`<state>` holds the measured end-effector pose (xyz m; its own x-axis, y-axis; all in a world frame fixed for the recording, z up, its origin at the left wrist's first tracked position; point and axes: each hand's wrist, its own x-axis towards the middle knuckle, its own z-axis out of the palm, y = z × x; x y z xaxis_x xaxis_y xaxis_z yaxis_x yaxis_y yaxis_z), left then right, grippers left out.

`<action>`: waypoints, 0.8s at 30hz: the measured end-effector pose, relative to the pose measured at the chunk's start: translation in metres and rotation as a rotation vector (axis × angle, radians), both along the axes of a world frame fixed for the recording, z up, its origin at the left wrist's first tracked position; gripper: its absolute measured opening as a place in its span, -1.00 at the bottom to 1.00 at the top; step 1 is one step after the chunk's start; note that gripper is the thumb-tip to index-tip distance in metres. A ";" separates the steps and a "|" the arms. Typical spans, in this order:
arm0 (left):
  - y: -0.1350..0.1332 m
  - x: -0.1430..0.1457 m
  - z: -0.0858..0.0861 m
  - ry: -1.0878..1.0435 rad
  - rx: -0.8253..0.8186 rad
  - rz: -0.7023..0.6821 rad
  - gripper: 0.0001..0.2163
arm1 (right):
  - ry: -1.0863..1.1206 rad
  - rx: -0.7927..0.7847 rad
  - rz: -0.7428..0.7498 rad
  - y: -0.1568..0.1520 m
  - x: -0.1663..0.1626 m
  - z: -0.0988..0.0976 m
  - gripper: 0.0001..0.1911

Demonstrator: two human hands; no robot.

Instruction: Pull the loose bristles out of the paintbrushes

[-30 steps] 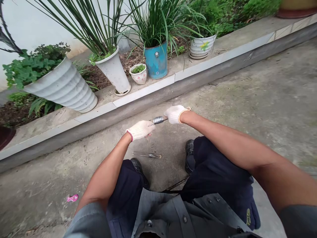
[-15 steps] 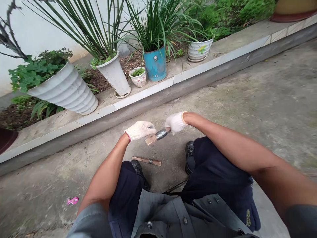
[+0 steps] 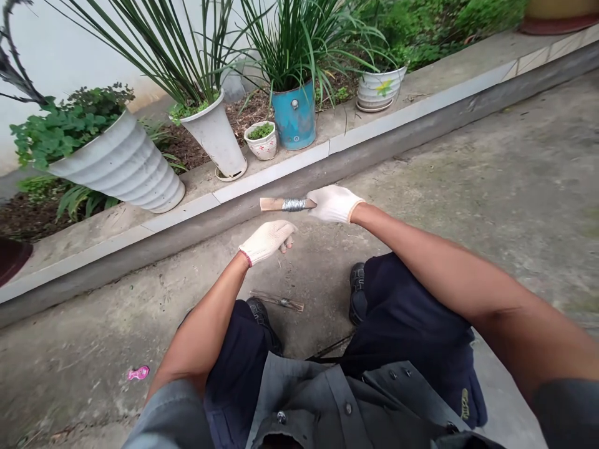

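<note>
Centrally, the fingers of the right hand [image 3: 334, 204] are closed on one end of a stick [image 3: 272, 204], which is held nearly level, its free end pointing left. Silvery wire [image 3: 294, 204] is wound in close turns around the middle of this stick, between the bare wooden end and the fingertips. The left hand [image 3: 266, 242] lies just below the stick in the view and apart from it, its fingers curled inward; whether they pinch a strand of wire cannot be told. Both hands are gloved in pale fabric, the left cuff edged in reddish pink. Nearer the body, a second stick [image 3: 271, 299] with a narrow metallic band near its middle lies on the concrete [image 3: 435, 193], close to the left shoe [image 3: 262, 313]; the right shoe [image 3: 357, 293] stands opposite. Well to the left, a pink object [image 3: 138, 373] lies on the same surface. Beyond the hands runs a ledge [image 3: 276, 163] with a pale edge, bearing, from left to right, a ribbed pot [image 3: 124, 165], a tall pot [image 3: 215, 140] in a saucer, a small pot [image 3: 262, 148] with red marks, a blue pot [image 3: 294, 118] and a white pot [image 3: 374, 92] with a yellow-green motif. All five contain green plants.
</note>
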<state>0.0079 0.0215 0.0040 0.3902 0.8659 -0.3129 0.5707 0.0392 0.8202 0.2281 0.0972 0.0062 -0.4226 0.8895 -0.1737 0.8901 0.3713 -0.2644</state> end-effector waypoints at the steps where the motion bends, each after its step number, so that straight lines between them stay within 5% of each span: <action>1: -0.001 0.001 -0.001 0.049 0.005 -0.020 -0.72 | -0.050 0.009 -0.007 0.001 -0.001 -0.003 -0.69; 8: 0.000 0.006 -0.013 0.267 0.023 -0.081 -0.78 | -0.219 -0.014 0.010 -0.002 -0.010 -0.017 -0.68; 17: -0.006 0.009 -0.035 0.143 -0.147 -0.088 -0.83 | -0.260 0.034 0.004 -0.003 -0.016 -0.024 -0.68; 24: -0.007 0.008 -0.025 0.175 -0.054 -0.159 -0.77 | -0.244 0.053 -0.087 0.008 -0.007 -0.026 -0.67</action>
<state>0.0155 0.0142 -0.0209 0.4557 0.7780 -0.4325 0.7068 -0.0209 0.7071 0.2214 0.1051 -0.0198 -0.2956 0.9313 -0.2131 0.9543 0.2982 -0.0203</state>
